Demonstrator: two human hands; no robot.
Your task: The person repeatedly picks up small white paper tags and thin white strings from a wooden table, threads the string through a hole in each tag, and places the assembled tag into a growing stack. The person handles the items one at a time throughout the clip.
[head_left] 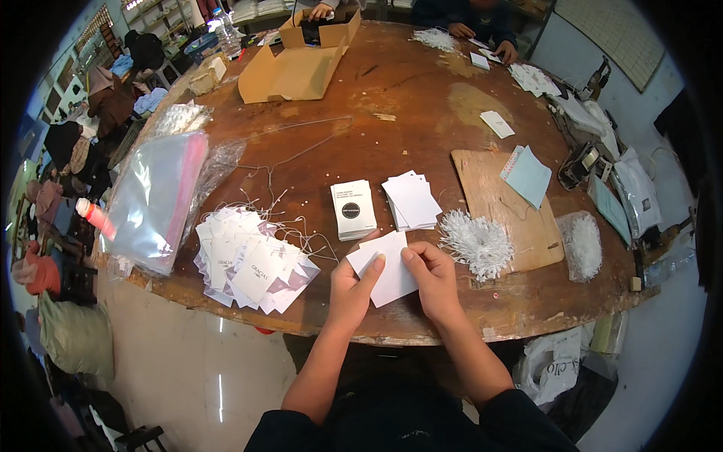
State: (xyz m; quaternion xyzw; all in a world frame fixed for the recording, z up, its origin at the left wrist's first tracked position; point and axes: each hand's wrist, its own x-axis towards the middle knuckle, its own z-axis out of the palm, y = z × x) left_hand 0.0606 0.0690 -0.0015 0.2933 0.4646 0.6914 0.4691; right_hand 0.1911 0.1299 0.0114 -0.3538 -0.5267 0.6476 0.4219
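Observation:
Between my two hands, just over the table's near edge, are white cards (393, 276), fanned slightly so that more than one edge shows. My left hand (354, 282) pinches their left side with the thumb on top. On the right side my right hand (434, 277) grips them the same way. Just beyond stand a stack of printed cards (352, 207) with a dark round mark and a stack of blank white cards (410, 200). A pile of white hang tags (252, 260) with strings lies to the left. Right of my hands is a heap of white strings (476, 245).
Clear plastic bags (154, 200) lie at the left, an open cardboard box (294, 71) at the far side. A wooden board (482, 173) carries a light blue paper (529, 179). A bagged string bundle (582, 245) sits at right. Across the table, another person's hands (504, 51) handle cards.

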